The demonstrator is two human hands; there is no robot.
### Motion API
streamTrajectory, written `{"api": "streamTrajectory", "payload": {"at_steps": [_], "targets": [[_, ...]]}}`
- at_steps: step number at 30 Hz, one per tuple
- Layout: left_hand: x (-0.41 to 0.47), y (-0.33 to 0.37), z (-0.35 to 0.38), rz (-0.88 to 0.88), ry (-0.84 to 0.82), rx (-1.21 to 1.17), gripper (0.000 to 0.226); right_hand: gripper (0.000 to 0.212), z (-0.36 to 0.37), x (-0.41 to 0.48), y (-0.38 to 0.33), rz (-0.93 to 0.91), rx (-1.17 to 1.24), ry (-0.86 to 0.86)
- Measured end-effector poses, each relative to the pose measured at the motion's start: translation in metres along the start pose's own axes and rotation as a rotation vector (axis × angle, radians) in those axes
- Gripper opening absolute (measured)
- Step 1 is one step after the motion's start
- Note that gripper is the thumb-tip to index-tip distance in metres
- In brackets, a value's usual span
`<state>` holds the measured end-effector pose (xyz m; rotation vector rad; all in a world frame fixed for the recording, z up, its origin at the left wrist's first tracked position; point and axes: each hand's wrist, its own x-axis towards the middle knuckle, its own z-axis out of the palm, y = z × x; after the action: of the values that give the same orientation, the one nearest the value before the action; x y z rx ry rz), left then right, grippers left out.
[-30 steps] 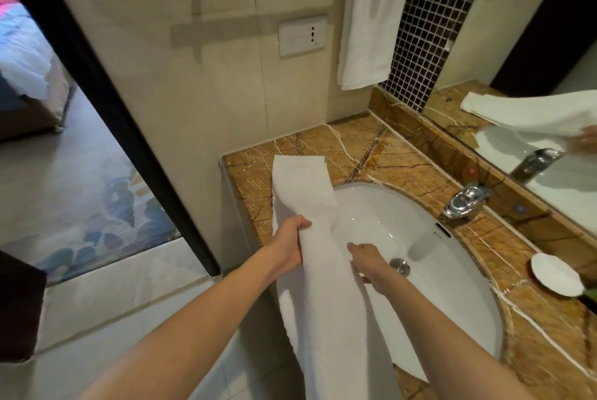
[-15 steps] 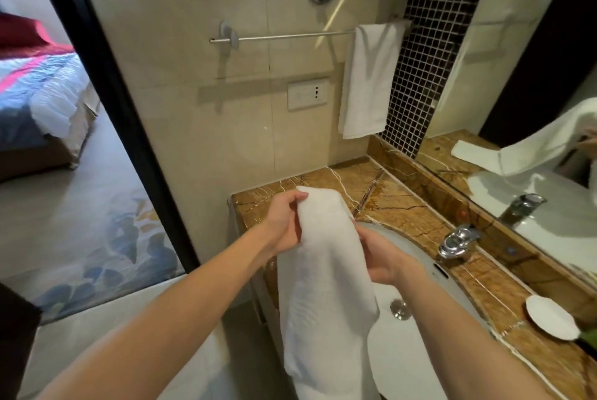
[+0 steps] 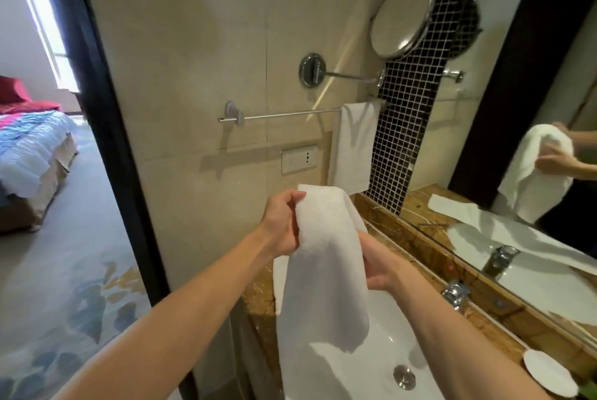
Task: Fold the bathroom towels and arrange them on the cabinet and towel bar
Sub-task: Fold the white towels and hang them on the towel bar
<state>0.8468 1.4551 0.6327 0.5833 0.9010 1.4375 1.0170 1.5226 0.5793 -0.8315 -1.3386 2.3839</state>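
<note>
The left hand [image 3: 284, 222] and the right hand [image 3: 378, 265] hold a long white terry towel [image 3: 323, 270] in the air above the front-left corner of the brown veined marble desk [image 3: 392, 222]. The towel is doubled over at its top. Its layers hang in front of the white oval sink [image 3: 387, 351], and the longer one runs out of the bottom of the view. The left hand's fingers [image 3: 292, 202] curl over the towel's upper left edge, pinching it against the thumb. The right hand sits lower on the right edge, gripping it; its fingers are tucked behind the cloth and hidden.

On the beige tiled wall behind, a thin chrome towel bar [image 3: 284, 114] carries a second white towel [image 3: 353, 147] at its right end, hanging straight beside a strip of black mosaic tile [image 3: 407, 115]. A white socket plate [image 3: 298, 159] sits below the bar and a round chrome swivel mirror [image 3: 402, 18] above it. A chrome tap [image 3: 455, 293] stands at the sink's back edge. A small white round dish [image 3: 549, 377] lies on the desk at the right. The large wall mirror [image 3: 533, 92] reflects both hands and the towel. Through the dark-framed doorway on the left — a bed with a blue and pink cover [image 3: 29, 147].
</note>
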Motion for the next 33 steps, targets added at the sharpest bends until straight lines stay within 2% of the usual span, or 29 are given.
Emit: {"api": "streamTrajectory", "payload": {"at_steps": [4, 8, 11, 15, 17, 21, 23, 26, 29, 33], "targets": [[0.001, 0.029, 0.009, 0.032, -0.041, 0.011, 0.036, 0.058, 0.021, 0.005, -0.023, -0.088, 0.137, -0.049], [0.002, 0.058, 0.011, 0.072, -0.048, 0.024, 0.032, 0.062, 0.04, -0.001, -0.046, -0.147, 0.144, -0.091], [0.006, 0.074, 0.006, 0.102, -0.074, 0.037, 0.042, 0.06, 0.037, -0.006, -0.062, -0.142, 0.112, 0.048], [0.01, 0.093, -0.002, 0.126, -0.087, 0.035, 0.043, 0.028, 0.035, -0.016, -0.091, -0.189, 0.112, 0.212], [0.011, 0.102, -0.004, 0.136, -0.099, 0.046, 0.043, 0.022, 0.038, -0.021, -0.106, -0.238, 0.106, 0.272], [0.011, 0.116, -0.006, 0.158, -0.121, 0.106, 0.037, 0.051, 0.042, -0.031, -0.134, -0.314, 0.063, 0.408], [0.011, 0.123, -0.004, 0.156, -0.131, 0.131, 0.038, 0.048, 0.045, -0.037, -0.148, -0.3, 0.055, 0.427], [0.009, 0.132, 0.002, 0.146, -0.18, 0.146, 0.04, 0.052, 0.054, -0.042, -0.162, -0.182, 0.003, 0.463], [0.007, 0.136, 0.009, 0.142, -0.197, 0.195, 0.04, 0.044, 0.066, -0.047, -0.17, -0.097, -0.075, 0.486], [0.006, 0.142, 0.011, 0.127, -0.18, 0.293, 0.044, 0.049, 0.077, -0.051, -0.177, -0.087, -0.255, 0.593]]}}
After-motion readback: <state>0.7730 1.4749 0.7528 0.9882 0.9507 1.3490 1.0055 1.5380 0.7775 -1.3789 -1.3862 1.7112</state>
